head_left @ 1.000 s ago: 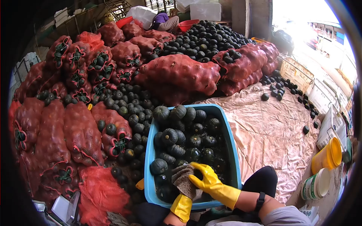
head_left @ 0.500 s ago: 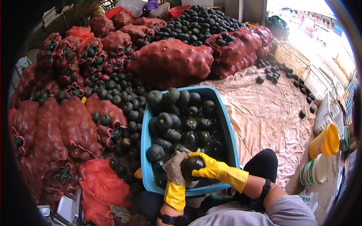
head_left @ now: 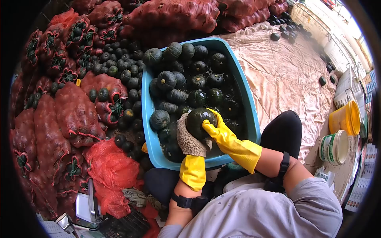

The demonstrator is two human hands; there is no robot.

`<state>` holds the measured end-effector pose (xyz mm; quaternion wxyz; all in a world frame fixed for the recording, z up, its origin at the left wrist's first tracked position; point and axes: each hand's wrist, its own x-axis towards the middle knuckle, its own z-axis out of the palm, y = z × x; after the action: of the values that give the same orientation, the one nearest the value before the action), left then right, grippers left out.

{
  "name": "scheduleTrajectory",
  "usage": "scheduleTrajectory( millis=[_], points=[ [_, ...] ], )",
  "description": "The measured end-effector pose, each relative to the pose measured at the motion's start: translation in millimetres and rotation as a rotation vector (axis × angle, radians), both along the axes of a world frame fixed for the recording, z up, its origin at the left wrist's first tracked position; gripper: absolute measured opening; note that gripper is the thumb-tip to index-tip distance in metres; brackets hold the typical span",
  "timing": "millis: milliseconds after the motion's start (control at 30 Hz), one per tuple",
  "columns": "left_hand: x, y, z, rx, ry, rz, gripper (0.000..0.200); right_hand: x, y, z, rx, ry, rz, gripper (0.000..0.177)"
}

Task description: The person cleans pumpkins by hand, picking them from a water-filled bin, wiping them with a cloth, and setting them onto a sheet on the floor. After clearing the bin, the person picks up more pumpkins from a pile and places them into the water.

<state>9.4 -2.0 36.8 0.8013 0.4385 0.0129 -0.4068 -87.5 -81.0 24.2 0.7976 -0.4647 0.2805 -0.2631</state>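
Head view: we seem mid-scrub. Our right hand (head_left: 217,130) has its fingers clamped on the dark squash (head_left: 196,119) over the blue tub (head_left: 147,115). Our left hand (head_left: 192,146) presses a cloth (head_left: 184,127) against it, fingers hidden, grip unclear. Next calls for turning it.

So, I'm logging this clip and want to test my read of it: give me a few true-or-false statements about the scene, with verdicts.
1. The left hand and right hand hold one dark green squash above the blue tub. True.
2. The right hand wears a red glove. False: the glove is yellow.
3. A brownish cloth covers the left hand where it meets the squash. True.
4. The tub is empty. False: it holds many squashes.
5. A bucket stands left of the tub. False: the yellow bucket stands to its right.
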Motion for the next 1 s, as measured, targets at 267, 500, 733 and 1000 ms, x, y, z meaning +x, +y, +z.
scheduleTrajectory(
  millis=[267,500,733,1000],
  points=[
    [15.9,8.9,22.6,0.13,-0.336,-0.087,0.048,-10.7,-19.8,47.6,-0.234,-0.057,0.291,0.08],
    [-14.5,-15.9,12.7,0.595,-1.23,-0.186,0.051,-5.8,-11.8,-28.4,-0.891,0.315,-0.122,0.077],
    [2.7,-5.3,-1.5,0.723,-1.426,-0.606,0.042,-56.2,-45.4,-11.6,0.947,0.352,0.313,0.058],
    [22.2,7.4,-15.1,0.462,-1.161,-0.253,0.018,-40.3,-196.2,53.8,-0.198,-0.127,-0.082,0.061]
  ],
)
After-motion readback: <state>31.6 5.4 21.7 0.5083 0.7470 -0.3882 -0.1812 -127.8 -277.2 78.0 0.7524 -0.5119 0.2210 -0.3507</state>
